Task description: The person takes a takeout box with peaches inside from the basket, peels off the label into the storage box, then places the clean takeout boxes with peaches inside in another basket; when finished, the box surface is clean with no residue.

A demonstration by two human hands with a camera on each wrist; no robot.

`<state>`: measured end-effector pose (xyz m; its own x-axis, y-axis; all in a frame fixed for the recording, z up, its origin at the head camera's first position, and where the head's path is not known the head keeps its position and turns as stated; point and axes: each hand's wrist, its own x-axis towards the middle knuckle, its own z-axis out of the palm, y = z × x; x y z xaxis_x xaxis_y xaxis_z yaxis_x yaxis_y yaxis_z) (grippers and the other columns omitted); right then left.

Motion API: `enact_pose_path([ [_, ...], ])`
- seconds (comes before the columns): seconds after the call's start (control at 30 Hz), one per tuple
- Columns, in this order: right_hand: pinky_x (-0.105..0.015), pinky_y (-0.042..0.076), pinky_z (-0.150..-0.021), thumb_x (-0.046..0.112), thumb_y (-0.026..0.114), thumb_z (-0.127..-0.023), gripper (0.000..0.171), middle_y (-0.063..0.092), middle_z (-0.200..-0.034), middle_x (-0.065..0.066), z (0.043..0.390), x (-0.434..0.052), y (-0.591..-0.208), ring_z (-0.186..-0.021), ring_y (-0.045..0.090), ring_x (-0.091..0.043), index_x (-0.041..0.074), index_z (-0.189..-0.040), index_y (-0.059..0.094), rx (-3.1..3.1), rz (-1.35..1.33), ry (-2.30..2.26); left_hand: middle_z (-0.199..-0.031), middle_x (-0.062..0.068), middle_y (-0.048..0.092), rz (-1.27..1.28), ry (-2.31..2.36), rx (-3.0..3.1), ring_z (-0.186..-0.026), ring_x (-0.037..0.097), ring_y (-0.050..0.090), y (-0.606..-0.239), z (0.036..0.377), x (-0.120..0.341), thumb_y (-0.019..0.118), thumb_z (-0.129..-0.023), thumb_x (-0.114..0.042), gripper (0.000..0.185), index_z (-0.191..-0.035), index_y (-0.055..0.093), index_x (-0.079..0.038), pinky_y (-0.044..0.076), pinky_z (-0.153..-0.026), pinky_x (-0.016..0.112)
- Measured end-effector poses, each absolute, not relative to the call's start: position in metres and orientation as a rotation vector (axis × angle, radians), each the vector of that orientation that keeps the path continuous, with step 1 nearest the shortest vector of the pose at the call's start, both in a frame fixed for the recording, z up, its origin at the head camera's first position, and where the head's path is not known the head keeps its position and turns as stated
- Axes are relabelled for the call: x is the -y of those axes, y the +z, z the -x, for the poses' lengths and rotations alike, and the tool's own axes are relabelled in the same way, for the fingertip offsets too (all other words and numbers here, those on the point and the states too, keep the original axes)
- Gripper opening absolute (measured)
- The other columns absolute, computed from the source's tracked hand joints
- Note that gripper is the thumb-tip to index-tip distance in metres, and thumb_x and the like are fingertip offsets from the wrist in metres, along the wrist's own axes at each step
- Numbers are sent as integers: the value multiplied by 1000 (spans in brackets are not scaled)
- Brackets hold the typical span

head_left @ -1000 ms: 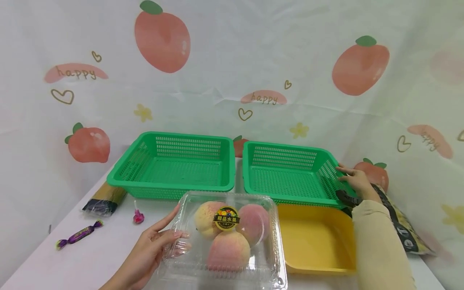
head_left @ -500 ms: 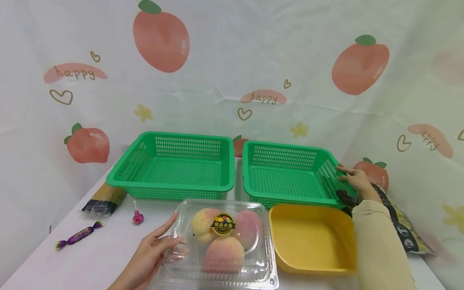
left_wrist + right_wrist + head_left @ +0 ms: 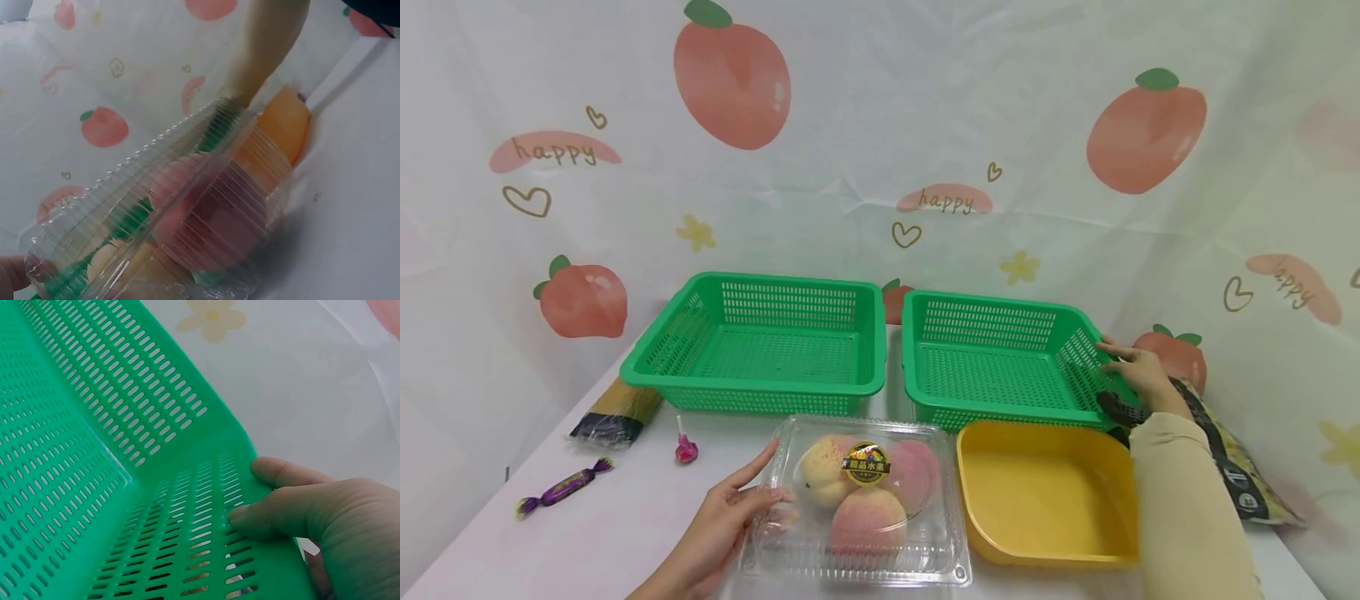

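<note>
Change: since the earlier frames the clear clamshell box has slid back toward the person and sunk lower in the head view, the left hand going with it; the right hand has stayed on its basket.
Worktop: white worktop backed by a peach-print cloth, carrying everything below.
Left green basket: left green basket at about 11 o'clock from the box, well apart from both hands.
Right green basket: right green basket at about 1 o'clock from the box, just beside the left one.
Yellow tray: yellow tray at 3 o'clock of the box, just beside it and in front of the right green basket.
Clear clamshell box: lid closed, resting on the worktop near its front edge, with three peaches inside under a round dark sticker.
Right hand: grips the right rim of the right green basket, thumb on the outside, fingers curled over the slotted wall; the right wrist view shows this closely.
Left hand: holds the box's left edge at 9 o'clock, thumb over the lid, fingers under it.
Small items: a dark-ended packet, a purple-wrapped sweet and a pink lollipop lie at about 9 to 10 o'clock, well apart from the box.
</note>
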<state>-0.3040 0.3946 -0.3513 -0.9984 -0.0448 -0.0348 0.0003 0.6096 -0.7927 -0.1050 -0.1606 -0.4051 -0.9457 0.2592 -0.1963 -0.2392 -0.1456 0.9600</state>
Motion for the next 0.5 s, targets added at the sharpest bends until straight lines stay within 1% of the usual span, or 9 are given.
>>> enact_pose_path([
  [0.13, -63, 19, -107, 6, 46, -96, 52, 6, -152, -20, 305, -393, -352, -139, -3, -48, -5, -143, 26, -2771, 38, -1359, -95, -3, 72, 21, 2148, -1835, -83, 11, 69, -405, 105, 160, 55, -93, -19, 70, -150, 14, -18, 55, -77, 25],
  [0.17, -63, 20, -107, 7, 46, -96, 52, 6, -152, -20, 306, -393, -353, -139, -3, -48, -5, -143, 26, -2773, 40, -1354, -95, -2, 72, 23, 2141, -1859, -82, 11, 69, -405, 105, 160, 55, -93, -19, 70, -150, 14, -17, 55, -75, 24],
  [0.2, -63, 20, -107, 7, 46, -96, 52, 6, -152, -20, 306, -392, -353, -139, -3, -48, -5, -143, 26, -2776, 43, -1349, -94, -2, 72, 27, 2125, -1895, -80, 11, 69, -406, 105, 160, 55, -93, -19, 71, -150, 14, -17, 54, -70, 22],
  [0.27, -64, 20, -107, 7, 45, -97, 52, 5, -152, -20, 308, -392, -354, -139, -3, -48, -5, -143, 26, -2775, 46, -1344, -96, 3, 71, 35, 2071, -1989, -78, 12, 69, -406, 105, 159, 56, -93, -20, 73, -151, 11, -19, 54, -66, 22],
  [0.37, -65, 17, -107, 7, 45, -97, 52, 4, -152, -20, 308, -393, -353, -139, -4, -48, -5, -143, 25, -2777, 61, -1330, -98, 10, 69, 25, 1928, -2161, -73, 12, 67, -404, 106, 159, 57, -92, -24, 79, -151, 5, -20, 50, -58, 22],
  [0.4, -65, 17, -107, 7, 46, -96, 52, 5, -152, -20, 308, -394, -352, -139, -4, -48, -5, -143, 26, -2780, 64, -1323, -102, 12, 67, 25, 1860, -2240, -75, 13, 66, -402, 106, 159, 58, -92, -26, 81, -152, 5, -20, 49, -57, 23],
  [0.43, -65, 17, -107, 7, 46, -96, 52, 5, -152, -20, 308, -395, -351, -138, -4, -49, -5, -143, 25, -2783, 66, -1313, -108, 15, 65, 12, 1789, -2320, -79, 14, 66, -400, 107, 159, 59, -91, -29, 81, -152, 6, -20, 52, -62, 27],
  [0.5, -66, 17, -106, 7, 46, -96, 53, 4, -152, -20, 307, -396, -349, -138, -4, -50, -6, -143, 25, -2788, 64, -1286, -119, 16, 61, -39, 1642, -2482, -91, 19, 65, -395, 107, 158, 60, -90, -34, 80, -151, 11, -17, 54, -71, 33],
])
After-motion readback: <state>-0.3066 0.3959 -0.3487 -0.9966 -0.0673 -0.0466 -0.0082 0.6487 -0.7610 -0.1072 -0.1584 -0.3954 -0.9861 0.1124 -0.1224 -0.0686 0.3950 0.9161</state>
